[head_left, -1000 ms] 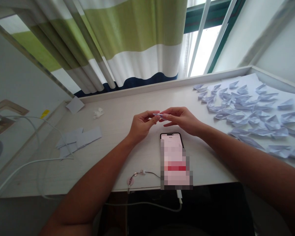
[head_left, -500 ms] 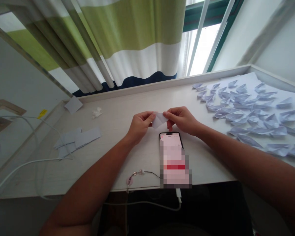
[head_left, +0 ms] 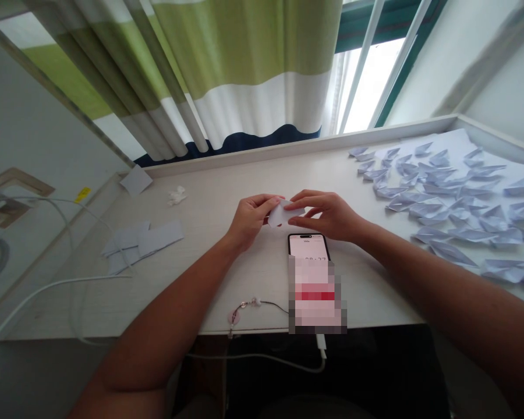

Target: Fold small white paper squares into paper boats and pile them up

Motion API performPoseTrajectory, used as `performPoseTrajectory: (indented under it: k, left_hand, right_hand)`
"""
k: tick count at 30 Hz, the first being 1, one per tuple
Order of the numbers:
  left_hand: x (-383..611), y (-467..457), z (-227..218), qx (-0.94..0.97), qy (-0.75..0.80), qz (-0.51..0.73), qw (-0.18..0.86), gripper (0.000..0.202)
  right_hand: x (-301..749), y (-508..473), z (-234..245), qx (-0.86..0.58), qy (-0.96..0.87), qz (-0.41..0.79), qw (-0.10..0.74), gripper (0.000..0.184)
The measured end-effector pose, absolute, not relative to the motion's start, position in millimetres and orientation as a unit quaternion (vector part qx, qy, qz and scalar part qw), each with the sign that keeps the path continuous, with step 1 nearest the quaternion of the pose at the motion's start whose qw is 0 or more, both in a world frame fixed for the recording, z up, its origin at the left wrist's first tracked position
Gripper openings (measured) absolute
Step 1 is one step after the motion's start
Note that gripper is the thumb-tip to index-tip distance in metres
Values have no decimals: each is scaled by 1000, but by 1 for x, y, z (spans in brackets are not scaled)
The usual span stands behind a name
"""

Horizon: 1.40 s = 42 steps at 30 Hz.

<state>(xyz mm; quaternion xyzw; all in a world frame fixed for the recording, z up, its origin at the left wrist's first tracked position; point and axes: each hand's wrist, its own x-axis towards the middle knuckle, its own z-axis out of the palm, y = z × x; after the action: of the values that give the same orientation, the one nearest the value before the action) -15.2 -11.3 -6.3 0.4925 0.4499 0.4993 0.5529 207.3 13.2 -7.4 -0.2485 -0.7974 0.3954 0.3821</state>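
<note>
A small folded piece of white paper [head_left: 278, 215] is held up off the desk, just beyond the phone. My left hand [head_left: 254, 216] pinches its left side, thumb on the near face. The fingers of my right hand [head_left: 325, 214] reach over the paper's right side, the index on the face and the thumb by the lower edge. Below my hands lies a phone [head_left: 308, 247] with a lit pink screen, mostly blurred out. Several folded white paper boats [head_left: 436, 180] are spread over the right of the desk.
Flat paper sheets [head_left: 159, 237] lie at the left, with a crumpled white scrap [head_left: 177, 195] and a paper square [head_left: 136, 180] behind. A white cable [head_left: 271, 358] runs to the phone; a beaded strap [head_left: 243, 304] lies beside it. Curtains [head_left: 253, 58] hang behind the desk [head_left: 218, 279].
My right hand has shifted from pinching the paper's top right corner to having its fingers spread over the right side. The paper's outline has changed. The view has shifted slightly.
</note>
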Motion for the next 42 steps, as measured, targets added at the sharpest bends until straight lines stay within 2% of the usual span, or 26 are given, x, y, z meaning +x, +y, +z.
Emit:
performPoseTrajectory:
  k: [4, 6, 10, 16, 19, 27, 30, 34, 42]
  left_hand:
    - [-15, -12, -10, 523, 405, 509, 550, 65]
    - [-15, -12, -11, 559, 378, 501, 542, 69]
    - [-16, -11, -13, 617, 347, 475, 523, 62]
    - [-13, -15, -13, 673, 348, 444, 479, 70]
    - [-11, -18, -13, 681, 361, 442, 460, 62]
    - [-17, -10, -12, 563, 363, 482, 564, 41]
    - [-19, -8, -12, 528, 365, 499, 582, 32]
    - [-18, -7, -13, 510, 368, 503, 593, 23]
    - [-7, -15, -14, 562, 370, 516, 530, 45]
  right_hand:
    - [208, 15, -9, -276, -787, 371, 407, 26]
    - [208, 17, -10, -288, -780, 358, 424, 24]
    - [209, 21, -12, -286, -774, 347, 446, 25]
    - [207, 23, -13, -321, -751, 346, 461, 42]
    - [206, 22, -13, -344, -739, 349, 462, 47]
    - [210, 21, -10, -296, -750, 401, 435, 32]
    - [213, 21, -8, -286, -765, 398, 419, 34]
    - [212, 21, -10, -282, -758, 418, 414, 28]
    - [203, 20, -11, -292, -702, 479, 440, 41]
